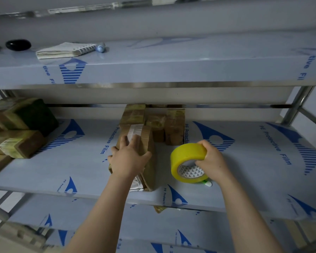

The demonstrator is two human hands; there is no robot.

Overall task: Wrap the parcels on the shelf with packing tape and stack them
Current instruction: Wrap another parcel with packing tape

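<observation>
A brown cardboard parcel [147, 143] with a white label lies in the middle of the shelf [62, 170]. My left hand [129, 157] rests on top of it, fingers spread and curved over its edges. My right hand [211, 159] grips a yellow roll of packing tape [186, 157], fingers hooked in its core, just right of the parcel. Taped parcels [173, 126] stand behind at the shelf's back. A stack of wrapped parcels [18, 128] sits at the left end.
The upper shelf [153, 70] overhangs close above, carrying a spiral notebook [66, 50], a marker [100, 47] and a black oval object [18, 45]. A small white and green item [207, 183] lies under the tape roll. A steel upright [295, 105] stands at right.
</observation>
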